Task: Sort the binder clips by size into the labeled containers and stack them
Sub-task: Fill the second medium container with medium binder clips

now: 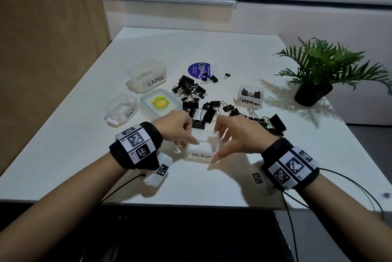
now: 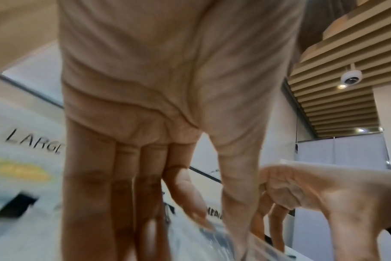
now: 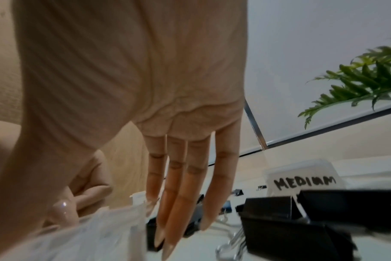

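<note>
Clear plastic "Medium" container (image 1: 201, 151) held at near edge of surface (image 1: 233, 53), left hand (image 1: 176, 126) on its left side, right hand (image 1: 233, 132) on its right, fingers curled down over rim, thumbs low by label. Probably steadying or shifting it close to pile for easy drops. Looks empty inside. Binder clips (image 1: 203, 109) heaped just beyond, mixed sizes, mostly unsorted. Second "MEDIUM" tub (image 1: 250, 97) to right w/ one clip in. "LARGE" tub (image 1: 148, 77) & "Small" tub (image 1: 122, 110) at left, lid (image 1: 160, 102) between. Potted plant (image 1: 318, 77) far right.

Potted plant (image 1: 322, 75) (right), round sticker (image 1: 198, 70)
</note>
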The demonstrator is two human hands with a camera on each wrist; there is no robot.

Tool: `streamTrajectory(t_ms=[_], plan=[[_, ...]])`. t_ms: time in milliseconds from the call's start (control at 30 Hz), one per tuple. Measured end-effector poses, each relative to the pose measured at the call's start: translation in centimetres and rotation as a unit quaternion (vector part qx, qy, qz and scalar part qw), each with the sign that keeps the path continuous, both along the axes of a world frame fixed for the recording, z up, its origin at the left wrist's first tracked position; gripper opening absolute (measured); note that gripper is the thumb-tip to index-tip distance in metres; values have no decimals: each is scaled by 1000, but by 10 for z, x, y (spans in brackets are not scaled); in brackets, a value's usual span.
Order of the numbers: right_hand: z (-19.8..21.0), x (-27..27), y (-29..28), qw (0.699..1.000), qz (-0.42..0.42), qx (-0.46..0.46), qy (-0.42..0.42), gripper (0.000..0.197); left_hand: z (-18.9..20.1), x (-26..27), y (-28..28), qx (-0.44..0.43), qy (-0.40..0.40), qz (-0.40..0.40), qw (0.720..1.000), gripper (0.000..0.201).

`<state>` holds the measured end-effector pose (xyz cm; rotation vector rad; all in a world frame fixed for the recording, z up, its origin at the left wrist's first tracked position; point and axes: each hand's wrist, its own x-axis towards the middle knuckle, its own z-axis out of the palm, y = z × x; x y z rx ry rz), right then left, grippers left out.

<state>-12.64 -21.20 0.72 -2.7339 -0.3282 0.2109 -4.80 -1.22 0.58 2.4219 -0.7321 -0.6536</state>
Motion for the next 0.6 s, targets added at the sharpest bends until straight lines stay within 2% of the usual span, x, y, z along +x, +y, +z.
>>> streamTrajectory(t_ms=[100, 167, 267, 333, 433, 600], plan=[[11, 2, -9, 999, -31, 28, -32, 73, 15, 6, 4, 33, -67, -8, 997, 47], [17, 10, -20, 991, -71, 81, -79, 66, 30, 13, 7, 5, -121, 14, 993, 49], [18, 30, -39, 978, -136, 86, -132, 27, 45, 29, 3, -92, -148, 41, 984, 36], [15, 45, -49, 971, -176, 66, -145, 9, 46, 39, -13, -110, -184, 27, 976, 23], [6, 64, -52, 972, -206, 28, -111, 6, 39, 54, -47, -41, -240, -37, 969, 10], [-5, 84, -49, 963, -261, -22, -70, 10, 25, 78, -90, 38, -274, -79, 958, 13]])
